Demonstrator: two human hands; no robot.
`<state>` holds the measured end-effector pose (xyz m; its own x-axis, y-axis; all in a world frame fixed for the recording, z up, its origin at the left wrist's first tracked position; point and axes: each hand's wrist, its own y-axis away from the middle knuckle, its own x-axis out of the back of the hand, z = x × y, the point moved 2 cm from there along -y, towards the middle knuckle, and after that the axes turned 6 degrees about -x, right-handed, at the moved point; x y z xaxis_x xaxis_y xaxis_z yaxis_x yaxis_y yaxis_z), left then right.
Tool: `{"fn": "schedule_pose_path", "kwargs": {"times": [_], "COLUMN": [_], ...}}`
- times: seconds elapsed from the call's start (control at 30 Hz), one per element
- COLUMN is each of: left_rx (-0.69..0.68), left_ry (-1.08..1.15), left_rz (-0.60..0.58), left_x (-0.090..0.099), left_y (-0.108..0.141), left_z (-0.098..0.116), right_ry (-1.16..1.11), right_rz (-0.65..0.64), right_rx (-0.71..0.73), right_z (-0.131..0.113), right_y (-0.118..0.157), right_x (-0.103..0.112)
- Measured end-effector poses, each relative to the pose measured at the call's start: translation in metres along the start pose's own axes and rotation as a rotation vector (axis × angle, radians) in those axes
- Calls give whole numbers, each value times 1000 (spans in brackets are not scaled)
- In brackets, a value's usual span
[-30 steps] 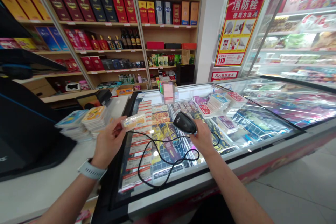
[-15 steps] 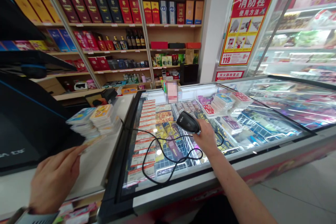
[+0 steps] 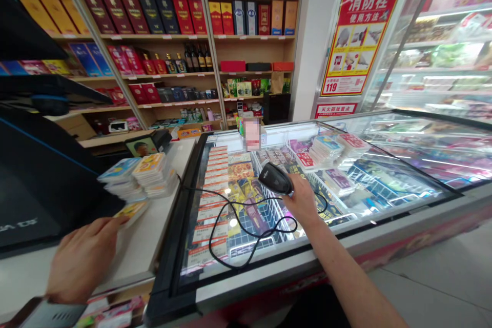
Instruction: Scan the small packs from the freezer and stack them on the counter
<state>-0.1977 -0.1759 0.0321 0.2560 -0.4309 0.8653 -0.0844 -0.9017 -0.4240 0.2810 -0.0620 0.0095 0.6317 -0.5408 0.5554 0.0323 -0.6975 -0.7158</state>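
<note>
we look through one head-worn camera, facing forward and down. our left hand (image 3: 82,261) is close at lower left and our right hand (image 3: 302,200) a little farther off, near the middle. the desk (image 3: 154,230) runs along the left, the freezer (image 3: 269,269) stretches away rightward, and we see the shelves (image 3: 253,50) beyond, cropped at the top.
</note>
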Motion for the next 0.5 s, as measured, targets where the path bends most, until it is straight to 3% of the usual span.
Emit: {"fn": "schedule_pose_path", "kwargs": {"times": [0.17,0.5], "left_rx": [-66,-134], "left_ry": [-66,70], "left_rz": [-70,-187], "left_x": [-16,-37], "left_y": [7,2], "left_z": [-9,-33], "right_ry": [2,0], "right_rz": [-20,-15], "right_rx": [-24,-26], "right_z": [0,1], "right_y": [0,1], "right_x": [0,-1]}}
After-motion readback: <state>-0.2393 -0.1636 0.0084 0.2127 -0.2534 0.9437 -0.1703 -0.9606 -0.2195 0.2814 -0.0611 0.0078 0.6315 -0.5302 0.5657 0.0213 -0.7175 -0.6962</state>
